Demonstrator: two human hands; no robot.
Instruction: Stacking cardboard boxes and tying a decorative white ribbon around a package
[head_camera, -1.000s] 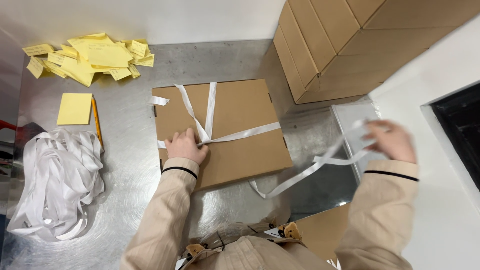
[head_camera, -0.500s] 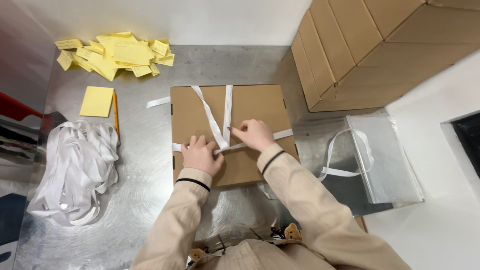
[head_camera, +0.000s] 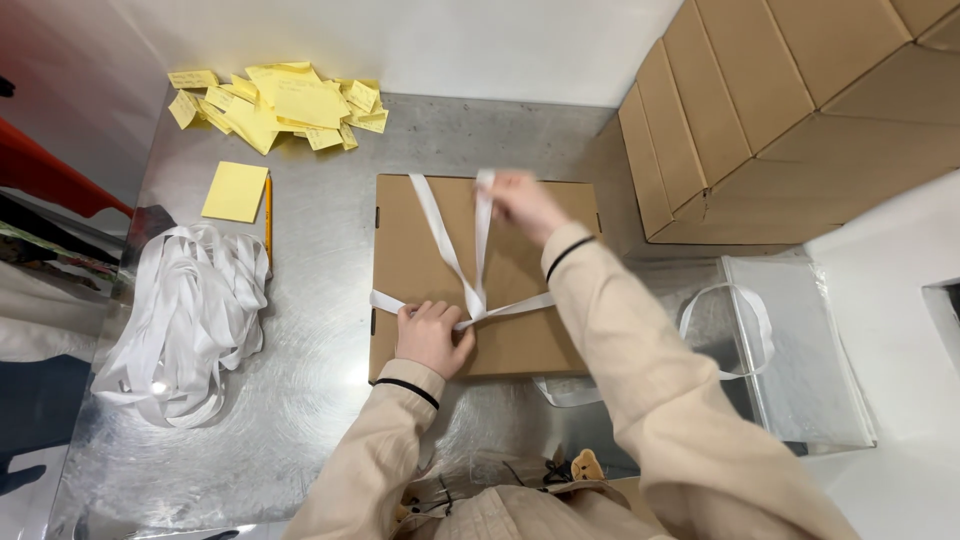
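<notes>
We see a flat brown box (head_camera: 500, 290) lying in the middle of the shiny metal surface (head_camera: 320, 420). A white ribbon (head_camera: 440, 230) goes around it and crosses near the front.

Our left hand (head_camera: 432, 338) presses down on the crossing, just as it did a moment ago, so the ribbon stays put. Our right hand (head_camera: 520, 203) has moved. Half a second ago it was down by the crossing, close to the left hand. Now it is up at the far edge of the box, pinching one ribbon end and lifting it. So the hands are now apart, and we think the ribbon is being pulled tight.

A big heap of loose ribbon (head_camera: 180, 330) lies to the left. Yellow paper notes (head_camera: 280, 105) sit at the back, with a yellow pad (head_camera: 235, 190) and a pencil (head_camera: 268, 215) nearby. Brown cartons (head_camera: 780, 110) are stacked on the right, beside a clear bag (head_camera: 800, 350).
</notes>
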